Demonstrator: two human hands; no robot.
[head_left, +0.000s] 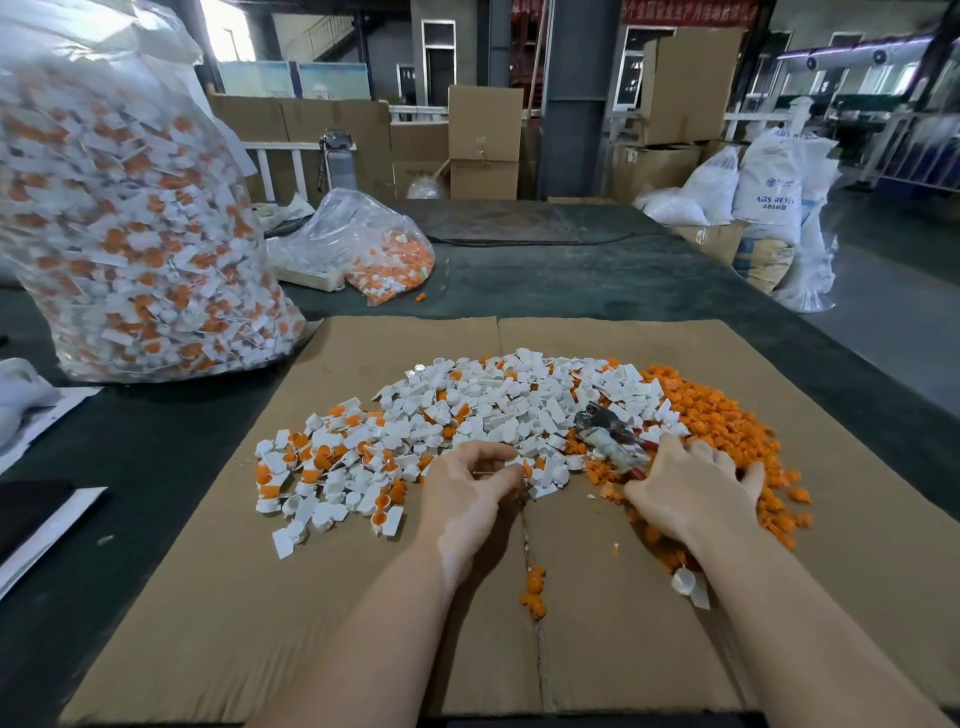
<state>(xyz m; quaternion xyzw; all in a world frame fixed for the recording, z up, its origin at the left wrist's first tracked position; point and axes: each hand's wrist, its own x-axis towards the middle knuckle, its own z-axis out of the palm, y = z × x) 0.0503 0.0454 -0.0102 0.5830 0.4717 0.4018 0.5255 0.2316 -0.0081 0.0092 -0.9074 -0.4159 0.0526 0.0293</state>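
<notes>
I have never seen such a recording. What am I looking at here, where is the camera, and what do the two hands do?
There is no machine: a person works with bare hands, and the one camera sits on the head, looking down. A cardboard sheet carries a heap of white parts and orange parts, with a metal tool among them. The left hand has curled fingers and seems to pinch a small piece. The right hand lies open on the orange parts. A large clear bag stands at the left.
</notes>
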